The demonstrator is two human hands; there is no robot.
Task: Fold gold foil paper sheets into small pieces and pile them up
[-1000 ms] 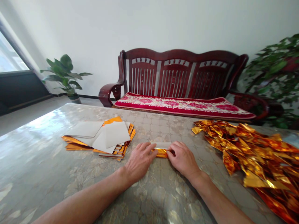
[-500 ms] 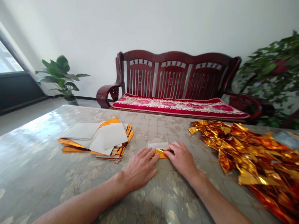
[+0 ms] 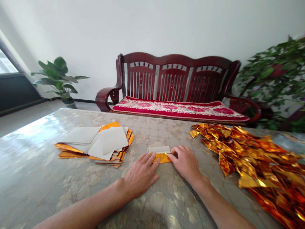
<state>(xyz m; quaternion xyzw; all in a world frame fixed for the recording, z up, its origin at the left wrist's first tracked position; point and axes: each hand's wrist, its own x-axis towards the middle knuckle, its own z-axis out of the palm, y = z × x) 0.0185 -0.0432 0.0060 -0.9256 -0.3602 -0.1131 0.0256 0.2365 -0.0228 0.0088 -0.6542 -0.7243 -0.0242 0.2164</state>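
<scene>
A sheet of gold foil paper [image 3: 164,158] lies on the table between my hands, its near part folded over gold side up and a pale strip of its back showing along the far edge. My left hand [image 3: 143,171] lies flat with fingers stretched, the fingertips resting on the sheet's left end. At the right end, my right hand [image 3: 186,162] pinches the sheet's edge between thumb and curled forefinger. Left of my hands sits a loose stack of foil paper sheets [image 3: 108,143], mostly pale side up with orange-gold edges. A heap of folded gold foil pieces [image 3: 252,159] spreads on the right.
The table [image 3: 78,197] has a glossy, flower-patterned cover. Beyond its far edge stands a dark red wooden bench [image 3: 175,76] with a red floral cushion [image 3: 176,108]. A potted plant [image 3: 59,78] is at the left, and a leafy plant [image 3: 276,73] at the right.
The whole view has shifted slightly. More gold shows between my hands, as my left fingers have drawn back a little leftward. My right hand keeps its pinch at the right end.
</scene>
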